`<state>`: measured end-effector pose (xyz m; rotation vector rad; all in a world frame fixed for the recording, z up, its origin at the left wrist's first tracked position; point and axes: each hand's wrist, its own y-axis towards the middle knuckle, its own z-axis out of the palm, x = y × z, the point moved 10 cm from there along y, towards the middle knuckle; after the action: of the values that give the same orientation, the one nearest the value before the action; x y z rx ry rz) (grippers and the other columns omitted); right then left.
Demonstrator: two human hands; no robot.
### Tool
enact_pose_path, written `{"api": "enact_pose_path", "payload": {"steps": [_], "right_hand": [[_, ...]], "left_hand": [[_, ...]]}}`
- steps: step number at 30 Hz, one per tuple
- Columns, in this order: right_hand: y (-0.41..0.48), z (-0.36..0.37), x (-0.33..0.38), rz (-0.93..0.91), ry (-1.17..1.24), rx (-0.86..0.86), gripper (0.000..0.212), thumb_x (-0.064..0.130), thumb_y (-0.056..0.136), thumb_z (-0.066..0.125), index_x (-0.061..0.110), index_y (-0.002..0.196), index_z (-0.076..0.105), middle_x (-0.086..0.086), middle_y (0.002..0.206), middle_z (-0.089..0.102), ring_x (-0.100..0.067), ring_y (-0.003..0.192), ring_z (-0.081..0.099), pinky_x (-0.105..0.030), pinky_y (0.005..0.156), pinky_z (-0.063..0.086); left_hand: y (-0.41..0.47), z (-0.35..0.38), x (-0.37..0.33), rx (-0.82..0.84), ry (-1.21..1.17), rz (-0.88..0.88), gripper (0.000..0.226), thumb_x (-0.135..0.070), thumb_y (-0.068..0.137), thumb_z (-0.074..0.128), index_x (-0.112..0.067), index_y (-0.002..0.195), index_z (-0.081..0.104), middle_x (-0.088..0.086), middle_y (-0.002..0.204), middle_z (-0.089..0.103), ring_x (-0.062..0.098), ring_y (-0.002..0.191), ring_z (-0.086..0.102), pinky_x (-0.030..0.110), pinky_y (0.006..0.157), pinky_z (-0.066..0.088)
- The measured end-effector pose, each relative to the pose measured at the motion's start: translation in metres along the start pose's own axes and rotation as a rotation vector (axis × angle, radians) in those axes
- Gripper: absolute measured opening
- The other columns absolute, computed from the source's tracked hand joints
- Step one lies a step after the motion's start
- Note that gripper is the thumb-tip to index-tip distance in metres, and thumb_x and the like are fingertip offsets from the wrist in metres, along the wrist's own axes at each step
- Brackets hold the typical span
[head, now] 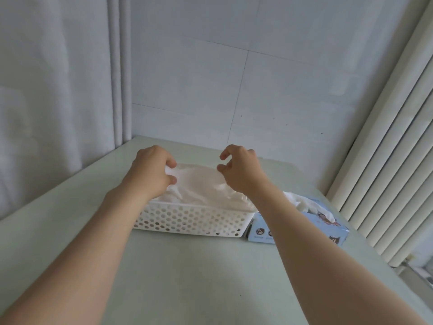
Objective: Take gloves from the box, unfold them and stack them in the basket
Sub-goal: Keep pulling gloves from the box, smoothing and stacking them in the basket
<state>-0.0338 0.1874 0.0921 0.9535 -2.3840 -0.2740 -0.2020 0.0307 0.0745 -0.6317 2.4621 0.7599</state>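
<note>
Left hand (pixel 152 171) pinches white plastic glove (pixel 199 181) above white perforated basket (pixel 187 219); right hand (pixel 242 171) curled at glove edge, grip unclear; blue cardboard box (pixel 328 228) beside basket's right end

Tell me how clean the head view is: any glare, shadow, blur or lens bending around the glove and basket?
Head view: soft even light, no glare; pale glove blends into the white basket, so its edges are faint; head view: weak arm shadows on the table; head view: wide-angle bending bows the slats at right; whole picture slightly soft.
</note>
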Motion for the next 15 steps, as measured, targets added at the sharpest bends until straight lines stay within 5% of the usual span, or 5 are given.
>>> {"api": "enact_pose_path", "payload": {"steps": [3,7,10,15], "right_hand": [[-0.006,-0.001,0.017,-0.038,-0.072,0.039,0.030,0.043,0.099,0.068,0.021,0.118,0.064,-0.003,0.101,0.069,-0.019,0.092,0.061,-0.036,0.076,0.051],[-0.025,0.021,0.033,-0.061,-0.181,0.328,0.037,0.054,0.089,0.077,0.017,0.092,0.075,-0.001,0.092,0.071,-0.019,0.092,0.064,-0.034,0.072,0.053],[-0.026,0.036,0.032,-0.060,-0.323,0.397,0.058,0.063,0.089,0.070,0.009,0.068,0.067,-0.003,0.070,0.063,-0.023,0.085,0.063,-0.042,0.080,0.060],[-0.021,0.033,0.026,0.034,-0.212,0.367,0.068,0.076,0.092,0.055,0.011,0.079,0.072,-0.002,0.079,0.071,-0.020,0.077,0.068,-0.037,0.073,0.058]], "left_hand": [[0.005,0.002,0.013,0.016,0.141,-0.048,0.043,-0.012,0.086,0.086,-0.009,0.126,0.071,0.012,0.131,0.064,0.033,0.127,0.057,0.040,0.103,0.047],[0.002,0.002,0.017,0.013,0.285,-0.078,0.027,0.005,0.088,0.075,-0.011,0.109,0.068,0.017,0.121,0.064,0.031,0.102,0.057,0.035,0.080,0.044],[0.004,0.000,0.012,-0.012,0.402,-0.031,0.028,0.006,0.086,0.075,-0.007,0.111,0.072,0.012,0.118,0.064,0.034,0.109,0.057,0.035,0.086,0.047],[0.000,-0.002,-0.006,-0.017,0.250,0.050,0.024,-0.011,0.088,0.082,-0.018,0.110,0.077,0.006,0.120,0.068,0.028,0.118,0.058,0.035,0.093,0.049]]}}
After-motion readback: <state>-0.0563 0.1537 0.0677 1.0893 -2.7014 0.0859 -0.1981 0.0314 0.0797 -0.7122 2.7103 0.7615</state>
